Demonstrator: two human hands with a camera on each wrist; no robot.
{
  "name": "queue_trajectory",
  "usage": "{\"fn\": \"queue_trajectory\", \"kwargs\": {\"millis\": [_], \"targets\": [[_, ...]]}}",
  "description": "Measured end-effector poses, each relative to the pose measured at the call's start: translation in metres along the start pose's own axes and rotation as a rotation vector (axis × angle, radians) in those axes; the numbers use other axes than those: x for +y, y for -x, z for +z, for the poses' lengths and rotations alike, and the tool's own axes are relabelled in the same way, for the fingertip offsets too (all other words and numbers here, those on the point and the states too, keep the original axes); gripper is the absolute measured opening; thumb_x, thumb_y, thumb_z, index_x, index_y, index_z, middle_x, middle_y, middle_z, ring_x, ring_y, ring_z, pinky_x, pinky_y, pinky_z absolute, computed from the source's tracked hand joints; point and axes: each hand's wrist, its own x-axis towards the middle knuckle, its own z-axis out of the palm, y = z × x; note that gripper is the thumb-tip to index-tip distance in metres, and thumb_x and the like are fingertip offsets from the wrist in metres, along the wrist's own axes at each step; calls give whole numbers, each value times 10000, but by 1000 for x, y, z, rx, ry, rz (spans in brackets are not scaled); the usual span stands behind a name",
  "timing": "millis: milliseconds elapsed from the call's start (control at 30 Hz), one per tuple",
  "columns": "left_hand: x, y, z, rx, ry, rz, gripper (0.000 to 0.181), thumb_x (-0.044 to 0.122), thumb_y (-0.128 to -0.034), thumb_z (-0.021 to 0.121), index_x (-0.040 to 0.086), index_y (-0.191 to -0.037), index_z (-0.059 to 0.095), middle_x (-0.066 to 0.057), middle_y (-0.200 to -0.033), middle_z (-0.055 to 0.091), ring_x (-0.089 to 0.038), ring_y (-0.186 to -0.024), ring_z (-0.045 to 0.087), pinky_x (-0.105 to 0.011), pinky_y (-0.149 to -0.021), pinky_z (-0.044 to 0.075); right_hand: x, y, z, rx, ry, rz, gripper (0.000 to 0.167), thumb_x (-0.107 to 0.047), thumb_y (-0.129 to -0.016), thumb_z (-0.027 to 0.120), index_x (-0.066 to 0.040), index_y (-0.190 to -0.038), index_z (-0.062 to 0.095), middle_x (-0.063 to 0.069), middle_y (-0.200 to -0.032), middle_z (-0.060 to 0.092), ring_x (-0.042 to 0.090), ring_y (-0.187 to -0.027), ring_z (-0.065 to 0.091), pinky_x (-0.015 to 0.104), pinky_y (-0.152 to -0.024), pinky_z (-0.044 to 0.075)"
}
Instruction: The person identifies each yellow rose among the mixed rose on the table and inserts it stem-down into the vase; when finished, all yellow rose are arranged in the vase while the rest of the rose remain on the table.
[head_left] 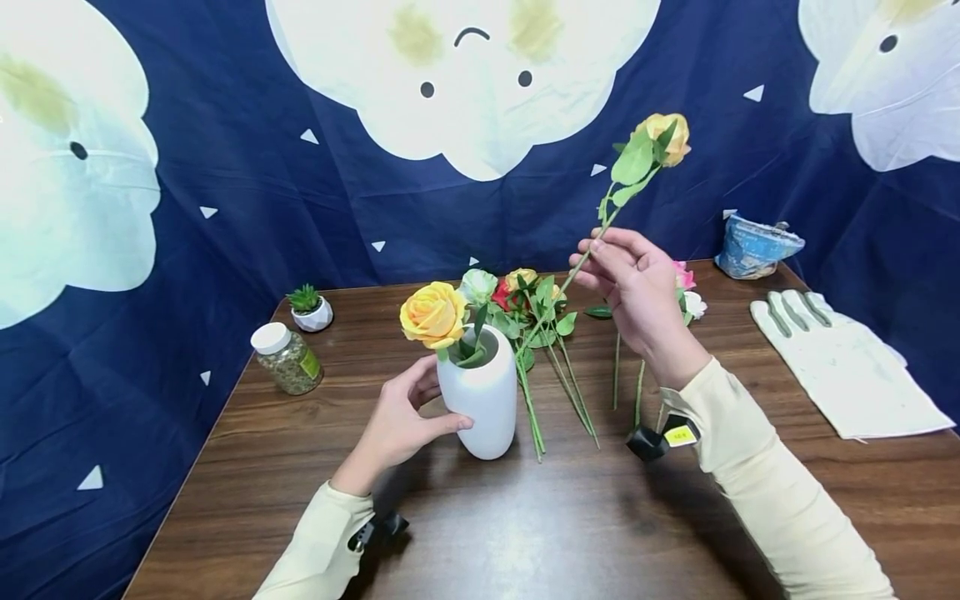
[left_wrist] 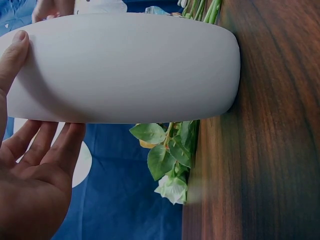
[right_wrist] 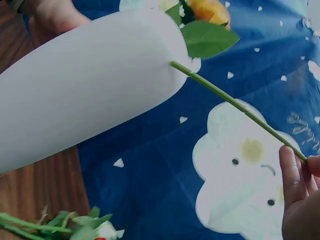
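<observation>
My left hand grips the side of the white vase, thumb across its front and fingers behind. The vase stands upright with a yellow rose leaning out of its mouth. My right hand pinches the stem of an orange-yellow rose between thumb and fingers, bloom up and to the right. That stem slants down to the vase's rim in the right wrist view; whether its end touches the rim I cannot tell.
Several loose flowers lie behind and right of the vase. A jar and a small potted plant stand at the left. White gloves and a blue bag are at the right.
</observation>
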Motion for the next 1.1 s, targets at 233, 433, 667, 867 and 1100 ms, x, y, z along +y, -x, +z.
{"fn": "queue_trajectory", "kwargs": {"millis": [233,433,667,867,1100], "targets": [[0,0,0,0,1,-7,766,-26,-731,910,-21,-1412,559,-195,-1247,711,-181,-1135,694,-319,-1002,567,-11,-4,16,1,42,-61,288,117,-1026,495,-90,-971,687,26,-869,773,142,-772,760,232,-720,634],[0,0,0,-5,1,-9,767,-23,-737,908,-17,-1419,555,-194,-1262,704,-185,-1144,691,-319,-1002,567,-8,-4,27,-24,33,-111,288,143,-1008,517,-79,-988,699,41,-861,773,155,-758,761,245,-714,637],[0,0,0,-3,1,2,761,-20,-741,907,-10,-1417,558,-188,-1262,706,-179,-1142,691,-326,-1002,568,-2,-2,40,-73,63,-168,291,169,-979,544,-70,-988,710,46,-859,777,160,-762,762,273,-709,644],[0,0,0,-2,1,-2,765,-26,-738,906,-16,-1418,556,-192,-1257,707,-197,-1144,692,-325,-1005,566,1,1,47,-104,88,-164,280,159,-978,559,-80,-989,705,31,-861,775,157,-773,759,280,-712,645],[-1,1,0,3,0,3,766,-32,-733,907,-31,-1412,555,-204,-1255,705,-183,-1137,692,-310,-997,570,10,4,52,-128,135,-162,226,163,-963,585,-14,-1027,710,25,-874,779,159,-772,755,299,-718,648]]}}
